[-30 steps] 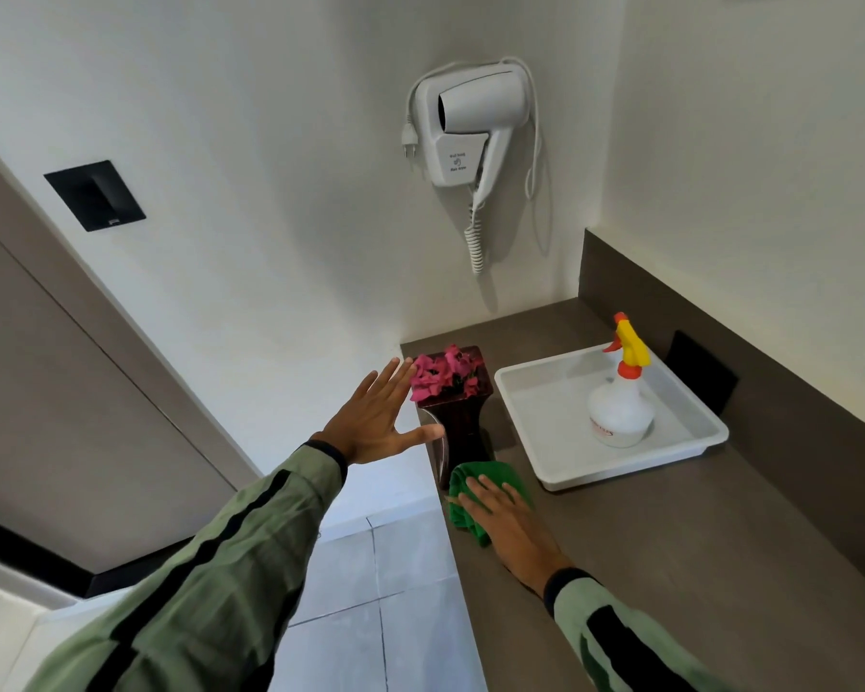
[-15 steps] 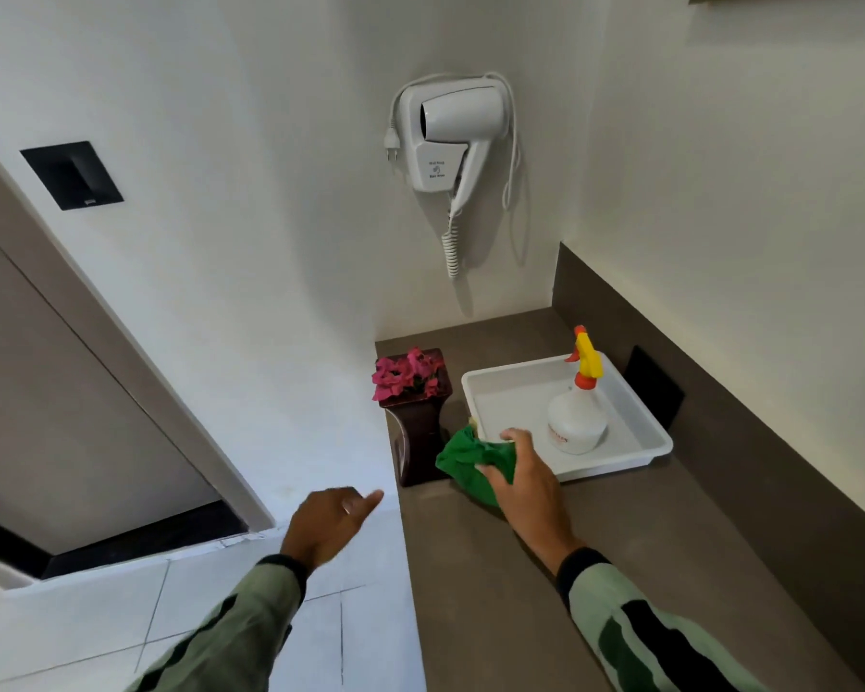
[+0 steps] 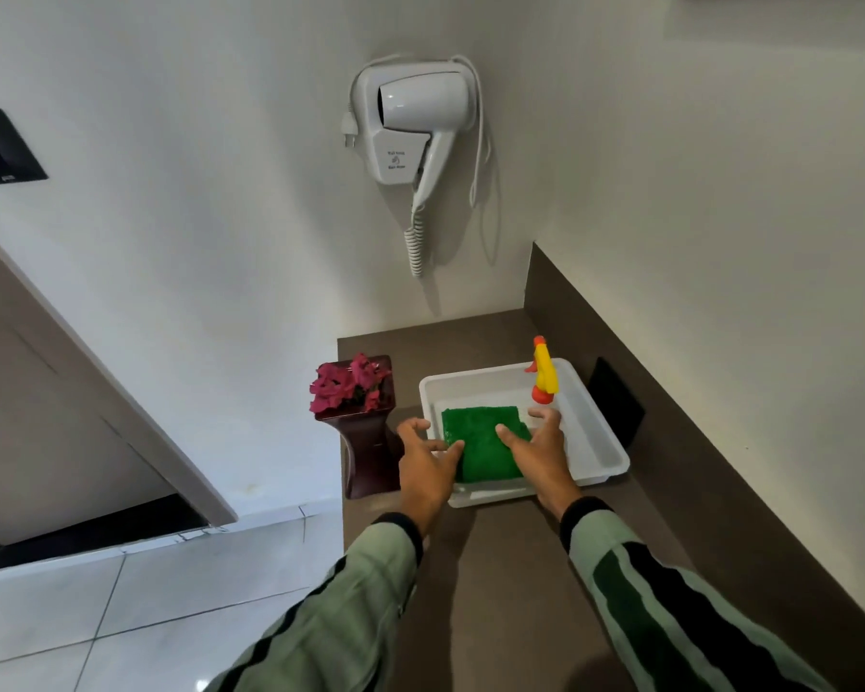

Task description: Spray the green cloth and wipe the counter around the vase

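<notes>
Green cloth (image 3: 480, 444) lies flat in the white tray (image 3: 603, 442), folded roughly square, near-left part of the tray; both hands are on it. Left hand (image 3: 428, 464) sits at the cloth's left edge, fingers (image 3: 413, 427) spread and curled, thumb touching the cloth; whether it pinches the edge, can't tell. Right hand (image 3: 540, 454) rests on the cloth's right side, fingers spread, palm down, holding nothing. Spray bottle (image 3: 543, 374) stands in the tray just behind the right hand; only the yellow-and-orange head shows, body hidden by the hand. Vase (image 3: 368, 444) w/ pink flowers stands on the counter (image 3: 495, 566) just left of the tray, very near the left wrist.

Judged step: flattening the cloth in the tray so it can be sprayed. To do it well: smooth it to 1 even layer-stack, no bunched corner, so the mist wets it evenly; keep it inside the tray so overspray lands there, not on the wall or flowers; then free the right hand for the bottle, which is right there, while the left pins the cloth. Watch the left elbow; the vase looks tall, narrow-waisted and prob. tippy.
</notes>
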`<state>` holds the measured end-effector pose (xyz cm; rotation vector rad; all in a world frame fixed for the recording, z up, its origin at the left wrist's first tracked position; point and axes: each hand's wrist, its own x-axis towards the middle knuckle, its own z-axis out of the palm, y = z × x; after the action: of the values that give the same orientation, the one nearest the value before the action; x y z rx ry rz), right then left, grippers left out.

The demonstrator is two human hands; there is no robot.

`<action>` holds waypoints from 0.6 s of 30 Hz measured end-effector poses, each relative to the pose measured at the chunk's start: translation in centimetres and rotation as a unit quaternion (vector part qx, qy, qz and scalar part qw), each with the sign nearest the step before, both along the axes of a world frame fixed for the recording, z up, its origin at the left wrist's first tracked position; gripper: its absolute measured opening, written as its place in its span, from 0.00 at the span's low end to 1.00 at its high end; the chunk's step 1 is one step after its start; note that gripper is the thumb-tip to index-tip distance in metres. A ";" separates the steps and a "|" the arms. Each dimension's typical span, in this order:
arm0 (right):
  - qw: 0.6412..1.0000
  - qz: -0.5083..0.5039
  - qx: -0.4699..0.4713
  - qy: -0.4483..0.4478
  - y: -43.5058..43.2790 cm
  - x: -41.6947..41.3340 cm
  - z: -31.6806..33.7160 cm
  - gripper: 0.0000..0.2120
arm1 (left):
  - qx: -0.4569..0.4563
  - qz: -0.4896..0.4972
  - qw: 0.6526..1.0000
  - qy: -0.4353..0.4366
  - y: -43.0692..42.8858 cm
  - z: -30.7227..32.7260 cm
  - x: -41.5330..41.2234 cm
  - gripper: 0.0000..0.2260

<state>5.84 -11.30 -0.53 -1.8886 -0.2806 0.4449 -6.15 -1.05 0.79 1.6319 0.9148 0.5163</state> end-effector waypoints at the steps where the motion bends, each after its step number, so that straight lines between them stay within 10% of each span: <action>1: 0.999 0.001 -0.021 -0.039 0.0 0.0 0.0 0.19 | 0.021 -0.001 1.000 0.015 -0.1 -0.3 0.5 0.16; 7: 0.950 0.136 -0.174 -0.221 0.7 0.5 -2.2 0.11 | 0.223 -0.118 0.948 0.192 0.6 -2.0 2.7 0.12; 13: 0.795 0.228 -0.399 -0.396 0.9 0.4 -3.2 0.10 | 0.446 -0.262 0.759 0.395 1.3 -3.0 3.3 0.15; 18: 0.813 0.269 -0.396 -0.333 0.8 0.7 -2.9 0.13 | 0.438 -0.305 0.726 0.434 1.8 -3.1 3.1 0.17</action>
<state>6.52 -10.54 -3.48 -2.7521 -1.2901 0.2542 -3.07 0.73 -2.29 3.0219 0.6890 -0.4499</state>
